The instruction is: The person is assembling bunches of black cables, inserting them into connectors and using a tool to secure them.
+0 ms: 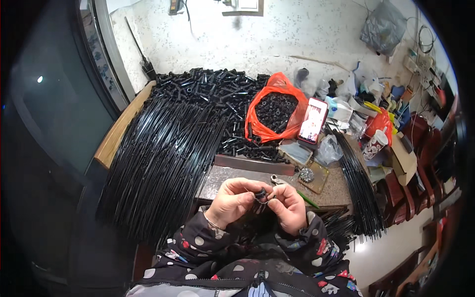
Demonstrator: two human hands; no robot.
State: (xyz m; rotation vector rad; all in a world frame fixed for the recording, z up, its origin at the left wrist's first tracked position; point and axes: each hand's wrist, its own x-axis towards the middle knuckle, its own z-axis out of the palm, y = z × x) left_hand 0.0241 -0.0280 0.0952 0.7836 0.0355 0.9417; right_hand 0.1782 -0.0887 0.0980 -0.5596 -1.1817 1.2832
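Judging by the stock, the work was far from finished: both hands were pinched on one small black fitting [261, 194] above the tabletop [225, 177], the left hand [233, 200] and right hand [288, 207] each closed on it. One broad sheaf of black rods [158, 163], one heap of black tubes [208, 89] and one orange bag [273, 106] of black pieces lay untouched, too many to count.

Colour rundown:
- long thin plastic rods [163, 158], 9 o'clock side: glossy black, whole fan
- heap of short tube fittings [208, 89], 12 o'clock: black too
- crinkly plastic bag [269, 106] at 1 o'clock: bright orange-red, black bits inside
- quilted jacket sleeves [316, 247], 6 o'clock: dark, dotted white, red, pink
- speckled stone worktop [222, 178]: brown-grey
- wall [297, 34]: off-white, flecked
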